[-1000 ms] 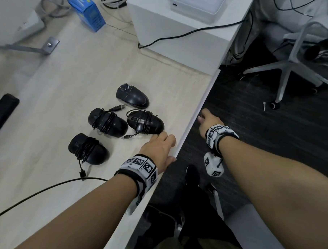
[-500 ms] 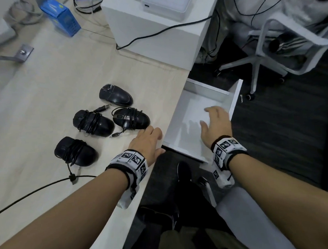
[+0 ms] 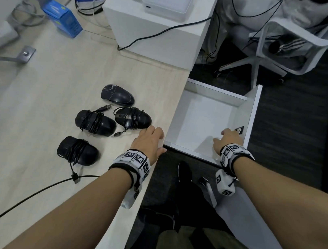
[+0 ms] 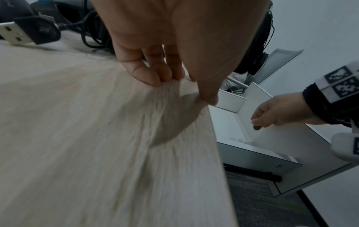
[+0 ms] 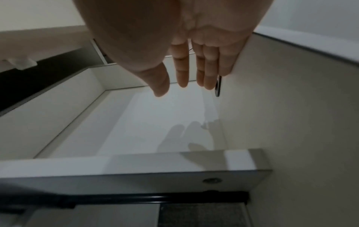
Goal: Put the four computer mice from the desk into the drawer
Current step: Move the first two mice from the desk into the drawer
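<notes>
Mice: four black mice [image 3: 110,121] are lying on the desk [image 3: 45,95], three of them wrapped in their cables, none in the drawer yet.
Left hand: the left hand [image 3: 149,142] is laid flat on the desk edge, fingers relaxed, nothing held, just beside the nearest mouse [image 3: 133,118].
Drawer: the white drawer [image 3: 213,152] is pulled out and looks empty.
Right hand: the right hand [image 3: 228,138] is held inside the drawer by its front panel, fingers straight, nothing gripped.
Advice: the nearest mouse is best taken together with its loose cable, so that the plug is not dragged.
</notes>
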